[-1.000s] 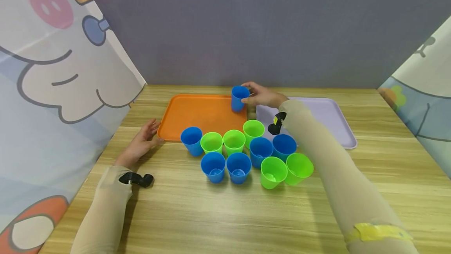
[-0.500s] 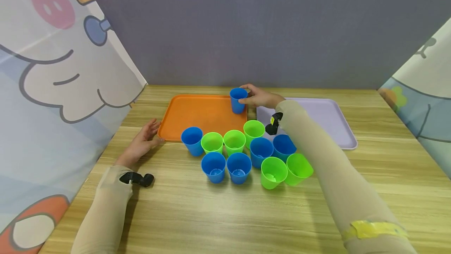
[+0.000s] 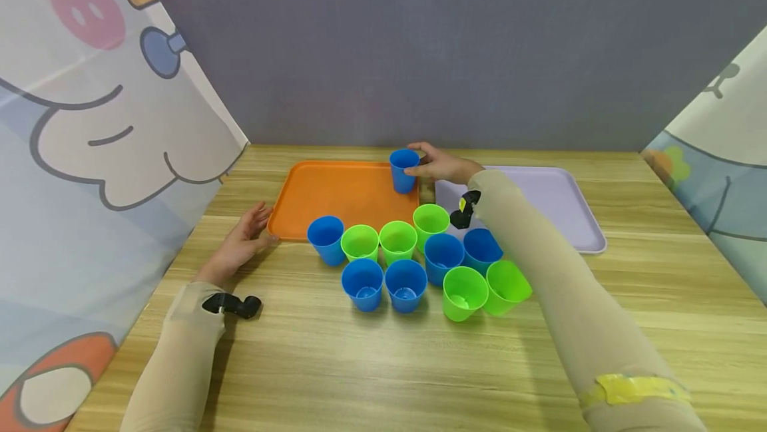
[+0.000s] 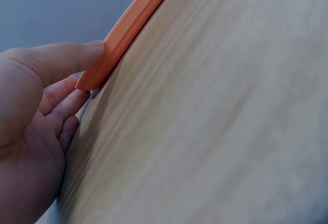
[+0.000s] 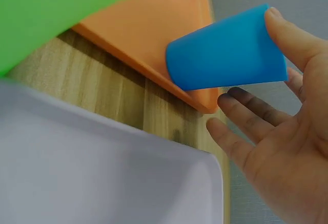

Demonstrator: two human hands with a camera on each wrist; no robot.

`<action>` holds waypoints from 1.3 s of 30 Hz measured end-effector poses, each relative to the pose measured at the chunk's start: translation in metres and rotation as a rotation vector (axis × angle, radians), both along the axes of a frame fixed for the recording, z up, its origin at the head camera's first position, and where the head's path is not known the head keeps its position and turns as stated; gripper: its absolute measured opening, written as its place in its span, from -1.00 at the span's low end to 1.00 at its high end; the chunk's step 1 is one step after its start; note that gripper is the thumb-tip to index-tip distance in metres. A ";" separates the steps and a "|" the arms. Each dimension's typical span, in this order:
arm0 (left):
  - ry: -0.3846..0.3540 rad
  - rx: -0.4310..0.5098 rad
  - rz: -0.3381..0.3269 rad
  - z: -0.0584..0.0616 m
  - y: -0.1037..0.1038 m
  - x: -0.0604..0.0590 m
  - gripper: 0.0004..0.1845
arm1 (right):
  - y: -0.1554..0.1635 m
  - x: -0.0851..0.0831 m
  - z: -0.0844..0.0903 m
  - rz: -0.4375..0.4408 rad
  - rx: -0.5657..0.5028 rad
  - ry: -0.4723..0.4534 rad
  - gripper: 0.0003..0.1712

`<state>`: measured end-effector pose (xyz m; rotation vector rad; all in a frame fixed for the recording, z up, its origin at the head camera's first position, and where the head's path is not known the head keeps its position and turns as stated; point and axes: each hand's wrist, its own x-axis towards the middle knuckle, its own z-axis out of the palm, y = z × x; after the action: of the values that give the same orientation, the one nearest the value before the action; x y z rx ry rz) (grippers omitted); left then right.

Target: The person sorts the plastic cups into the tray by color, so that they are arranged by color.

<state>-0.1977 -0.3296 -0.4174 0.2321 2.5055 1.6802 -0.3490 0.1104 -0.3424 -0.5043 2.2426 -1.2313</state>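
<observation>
— What was the right hand (image 3: 440, 167) doing?
— It reached to about one o'clock on the wooden table (image 3: 371, 365) and had a blue cup (image 3: 404, 170) standing upright in the far right corner of the orange tray (image 3: 335, 196). From the wrist view the thumb lay on the cup's rim while the other fingers (image 5: 241, 139) were spread loose beside it, so the hold was light and wide, not a clasp.
— And the left hand (image 3: 242, 240)?
— At nine o'clock, fingers nearly straight, thumb pressed on the orange tray's near left corner. The lilac tray (image 3: 560, 206) lay at two o'clock, with blue and green cups (image 3: 413, 259) clustered just in front.
</observation>
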 end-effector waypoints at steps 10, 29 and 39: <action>0.013 0.007 0.000 -0.002 -0.001 -0.001 -0.04 | 0.012 0.005 0.011 -0.045 -0.072 0.034 -0.12; 0.020 -0.016 -0.007 -0.003 -0.002 0.000 -0.06 | 0.059 0.034 0.016 0.015 -0.158 0.099 -0.23; 0.011 -0.019 -0.006 -0.002 -0.001 -0.001 -0.06 | 0.082 0.053 0.014 0.075 -0.205 0.056 -0.21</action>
<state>-0.1987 -0.3307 -0.4189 0.2478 2.5248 1.6570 -0.2957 0.1920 -0.3281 -0.7018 2.1326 -1.4322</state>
